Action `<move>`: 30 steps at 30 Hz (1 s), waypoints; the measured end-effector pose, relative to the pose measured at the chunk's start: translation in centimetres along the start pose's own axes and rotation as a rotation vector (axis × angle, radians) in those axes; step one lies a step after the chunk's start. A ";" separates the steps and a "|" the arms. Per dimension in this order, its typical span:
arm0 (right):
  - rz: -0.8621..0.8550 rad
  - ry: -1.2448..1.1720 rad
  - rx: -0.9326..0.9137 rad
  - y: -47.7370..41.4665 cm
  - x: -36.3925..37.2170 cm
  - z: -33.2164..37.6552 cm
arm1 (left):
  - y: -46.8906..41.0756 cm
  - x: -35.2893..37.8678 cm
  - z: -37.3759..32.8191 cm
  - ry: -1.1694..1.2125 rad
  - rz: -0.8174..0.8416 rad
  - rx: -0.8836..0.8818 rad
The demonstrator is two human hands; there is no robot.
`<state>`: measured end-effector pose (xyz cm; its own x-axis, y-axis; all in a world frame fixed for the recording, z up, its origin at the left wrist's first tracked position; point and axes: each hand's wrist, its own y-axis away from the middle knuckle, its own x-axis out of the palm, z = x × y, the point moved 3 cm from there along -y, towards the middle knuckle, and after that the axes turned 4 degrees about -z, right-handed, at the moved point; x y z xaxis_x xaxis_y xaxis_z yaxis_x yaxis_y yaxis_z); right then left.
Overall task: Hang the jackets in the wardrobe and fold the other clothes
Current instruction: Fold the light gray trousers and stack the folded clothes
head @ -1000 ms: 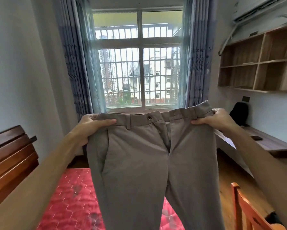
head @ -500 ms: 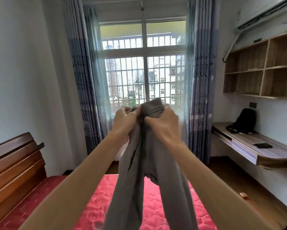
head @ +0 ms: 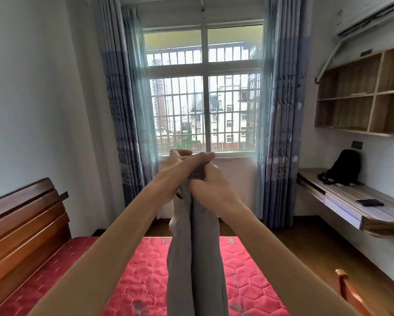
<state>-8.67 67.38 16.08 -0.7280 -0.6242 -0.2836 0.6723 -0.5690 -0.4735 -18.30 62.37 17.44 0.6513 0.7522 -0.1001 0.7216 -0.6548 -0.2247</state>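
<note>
Now the grey trousers [head: 196, 258] are held up in front of the window [head: 205, 110], doubled along their length, and the two legs hang down together over the red mattress [head: 255, 258]. Whether the hems touch the mattress cannot be told, because they go out of view. The waistband is gripped at the top by both hands, which touch each other. By the left hand [head: 180, 172] it is pinched between the thumb and the long fingers laid over it. By the right hand [head: 214, 190] the bunched cloth just below is enclosed with curled fingers. The step in hand seems to be the lengthwise fold. It is done well only if the two halves of the waistband are brought edge to edge and the seams are matched before anything is laid down. A pale bit of cloth, perhaps a pocket lining, is seen under the left hand, and it should be tucked in. One hand could then be slid down the legs to smooth them, while the top is held firm by the other. After that the trousers are best lowered flat on the mattress, so that no crease is pressed in.
</note>
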 end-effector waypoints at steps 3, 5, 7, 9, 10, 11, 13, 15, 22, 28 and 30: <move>0.011 -0.074 0.039 0.8 1.3 -0.7 | -0.2 0.1 0.9 0.068 0.042 -0.052; 0.081 -0.207 0.039 1.1 1.4 -1.1 | -0.6 -0.7 0.8 0.068 0.065 -0.036; 0.140 -0.446 0.041 1.1 0.4 -1.7 | -0.9 -2.1 0.6 0.062 0.074 0.011; 0.086 -0.619 0.094 0.5 -1.1 -3.4 | -0.9 -3.4 0.6 0.054 0.090 0.071; -0.025 -0.554 0.106 -0.1 -2.1 -4.8 | -0.8 -3.9 0.5 0.054 0.109 0.098; -0.153 -0.395 0.109 -0.8 -3.2 -6.4 | -0.6 -4.3 0.4 0.065 0.134 0.123; -0.287 -0.148 0.186 -1.9 -5.0 -9.6 | -0.4 -4.8 0.2 0.113 0.187 0.172; -0.172 -0.165 0.296 -2.5 -5.7 -12.2 | -0.2 -5.0 -0.2 0.171 0.231 0.215; 0.006 -0.540 0.299 -3.3 -4.6 -13.2 | -2.0 -6.3 -0.2 -0.259 0.039 0.432; -0.117 -0.392 0.221 -4.9 -4.6 -11.7 | -3.9 -7.3 2.3 -0.751 0.021 0.550; -0.125 -0.326 0.234 -5.3 -5.0 -12.0 | -4.5 -7.9 3.3 -0.812 0.162 0.531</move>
<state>-10.19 79.98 10.02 -0.7506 -0.6580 0.0602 0.6212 -0.7339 -0.2749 -27.46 59.64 16.09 0.2302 0.6084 -0.7595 0.3091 -0.7857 -0.5358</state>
